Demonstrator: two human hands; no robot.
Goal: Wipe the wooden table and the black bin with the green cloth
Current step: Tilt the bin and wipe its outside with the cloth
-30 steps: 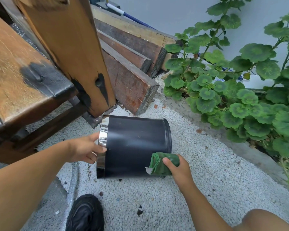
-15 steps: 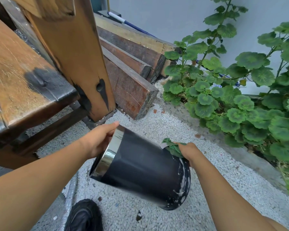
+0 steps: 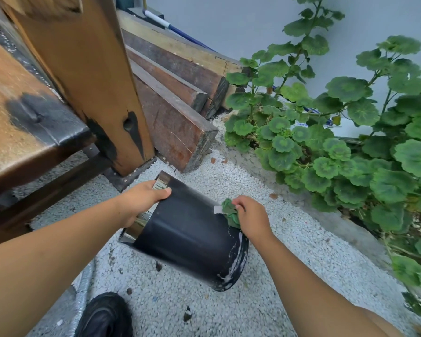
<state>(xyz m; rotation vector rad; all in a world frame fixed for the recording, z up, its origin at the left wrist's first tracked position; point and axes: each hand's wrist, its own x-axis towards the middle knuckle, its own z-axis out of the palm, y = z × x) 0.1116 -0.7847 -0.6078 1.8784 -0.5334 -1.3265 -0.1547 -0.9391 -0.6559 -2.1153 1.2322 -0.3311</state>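
The black bin [image 3: 187, 237] is tipped over above the gravel, its chrome rim up and to the left, its scuffed base down and to the right. My left hand [image 3: 141, 200] grips the chrome rim, thumb on the black side. My right hand [image 3: 250, 217] holds the bunched green cloth [image 3: 229, 210] against the bin's upper side near the base; a white tag sticks out of the cloth. The wooden table [image 3: 17, 113], worn and with a dark patch, fills the left edge.
A thick wooden post [image 3: 90, 76] stands just behind the bin. Stacked timber beams [image 3: 178, 98] lie behind it. A leafy plant [image 3: 338, 147] spreads on the right. White gravel [image 3: 289, 251] covers the ground. A black shoe [image 3: 105, 317] is at the bottom.
The bin has turned from lying sideways to tilted, base toward me. My right hand with the cloth moved from the lower side up onto the upper side near the base.
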